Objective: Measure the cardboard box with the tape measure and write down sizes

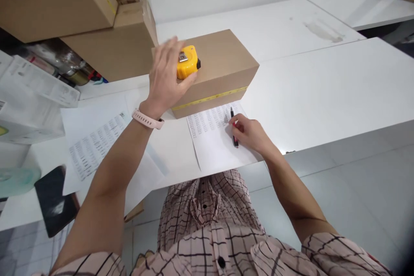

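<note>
A yellow tape measure point(188, 61) with a metal clip and a black end sits on top of a closed cardboard box point(223, 58). My left hand point(166, 71) is around its left side, thumb in front and fingers behind; a pink band is on the wrist. Below the box's front edge is a printed sheet point(213, 146) with columns of small text, partly under the box. My right hand point(250, 131) pinches a black and red pen point(235, 141) flat against this sheet, its tip pointing away from me.
Large cardboard boxes point(106, 47) are stacked at the back left. More printed sheets point(97, 142) spread under my left forearm. A dark tablet-like object point(54, 200) overhangs the table's left front edge. The white table point(323, 90) extends right, towards a wall behind.
</note>
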`<state>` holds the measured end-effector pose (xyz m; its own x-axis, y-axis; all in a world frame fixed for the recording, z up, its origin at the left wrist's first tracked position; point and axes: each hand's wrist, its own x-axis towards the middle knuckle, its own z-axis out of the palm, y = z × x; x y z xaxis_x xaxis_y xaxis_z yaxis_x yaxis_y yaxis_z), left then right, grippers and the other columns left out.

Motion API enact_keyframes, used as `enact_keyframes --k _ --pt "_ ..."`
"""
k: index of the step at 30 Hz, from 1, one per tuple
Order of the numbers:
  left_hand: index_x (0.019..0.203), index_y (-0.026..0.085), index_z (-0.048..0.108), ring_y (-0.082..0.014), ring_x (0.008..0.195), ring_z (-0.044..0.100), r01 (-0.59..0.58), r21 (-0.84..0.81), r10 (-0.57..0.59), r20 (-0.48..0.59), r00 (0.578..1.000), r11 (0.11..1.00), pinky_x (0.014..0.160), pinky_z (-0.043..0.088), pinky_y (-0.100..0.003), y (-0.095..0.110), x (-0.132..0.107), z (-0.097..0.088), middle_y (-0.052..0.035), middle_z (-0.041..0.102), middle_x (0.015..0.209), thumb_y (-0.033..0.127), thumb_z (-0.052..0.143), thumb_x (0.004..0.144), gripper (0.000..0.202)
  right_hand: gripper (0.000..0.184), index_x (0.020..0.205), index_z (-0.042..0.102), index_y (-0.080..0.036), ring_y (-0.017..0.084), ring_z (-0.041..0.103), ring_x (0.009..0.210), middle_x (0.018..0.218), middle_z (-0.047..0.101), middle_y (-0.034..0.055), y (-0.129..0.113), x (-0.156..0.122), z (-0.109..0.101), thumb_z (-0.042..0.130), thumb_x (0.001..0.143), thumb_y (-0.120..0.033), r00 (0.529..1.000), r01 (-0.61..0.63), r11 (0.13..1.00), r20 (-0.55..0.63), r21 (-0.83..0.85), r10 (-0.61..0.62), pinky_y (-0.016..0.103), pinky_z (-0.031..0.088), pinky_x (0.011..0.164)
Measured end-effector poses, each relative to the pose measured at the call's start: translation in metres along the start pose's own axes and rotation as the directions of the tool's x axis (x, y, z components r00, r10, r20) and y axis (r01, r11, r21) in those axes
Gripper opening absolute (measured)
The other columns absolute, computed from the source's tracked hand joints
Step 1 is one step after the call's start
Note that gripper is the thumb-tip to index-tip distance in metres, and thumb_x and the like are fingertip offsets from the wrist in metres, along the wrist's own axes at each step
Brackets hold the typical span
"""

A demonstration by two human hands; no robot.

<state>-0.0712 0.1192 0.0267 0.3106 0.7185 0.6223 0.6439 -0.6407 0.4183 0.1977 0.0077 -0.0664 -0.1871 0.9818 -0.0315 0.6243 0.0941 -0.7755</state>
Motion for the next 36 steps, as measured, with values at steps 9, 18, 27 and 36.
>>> enact_keyframes --k 9,18,27,36 --pt "0.102 0.022 0.062 -0.0222 0.106 0.068 -0.344 -0.099 0.357 0.170 0.919 0.934 0.093 0.056 -0.042 0.023 -0.090 0.030 -0.0050 0.074 0.105 0.018 0.057 0.092 0.012 0.023 0.101 0.071 -0.026 0.018 0.073 0.074 0.084 0.077 0.0015 0.015 -0.064 -0.024 0.079 0.080 -0.029 0.968 0.137 0.624 -0.238 0.769 0.081 0.034 0.058 0.068" --pt "0.105 0.020 0.055 -0.0321 0.140 0.044 0.032 -0.212 0.111 0.629 0.769 0.977 0.115 0.041 -0.054 -0.015 -0.118 0.039 -0.0156 0.057 0.141 0.026 0.076 0.078 0.034 0.057 0.108 0.065 -0.026 0.018 0.065 0.068 0.070 0.069 0.0016 -0.022 -0.034 0.025 0.041 0.093 -0.075 0.993 0.040 0.636 -0.098 0.771 0.057 0.036 0.053 0.069" --pt "0.107 0.021 0.057 -0.0327 0.145 0.040 0.097 -0.282 0.110 0.635 0.764 0.954 0.118 0.036 -0.056 -0.020 -0.122 0.042 -0.0139 0.053 0.146 0.027 0.079 0.076 0.039 0.027 0.079 0.062 -0.021 0.009 0.047 0.062 0.072 0.059 -0.0026 -0.043 -0.002 0.074 0.075 0.085 -0.044 0.989 -0.073 0.795 -0.059 0.602 0.136 0.027 0.037 0.058" --pt "0.105 0.019 0.055 -0.0315 0.144 0.041 0.092 -0.284 0.108 0.616 0.780 0.955 0.119 0.037 -0.052 -0.019 -0.123 0.043 -0.0151 0.055 0.143 0.024 0.078 0.074 0.039 0.031 0.072 0.052 -0.022 0.010 0.040 0.056 0.062 0.048 -0.0045 -0.041 0.006 0.080 0.066 0.091 -0.042 0.992 -0.001 0.900 -0.111 0.435 0.055 0.029 0.030 0.052"
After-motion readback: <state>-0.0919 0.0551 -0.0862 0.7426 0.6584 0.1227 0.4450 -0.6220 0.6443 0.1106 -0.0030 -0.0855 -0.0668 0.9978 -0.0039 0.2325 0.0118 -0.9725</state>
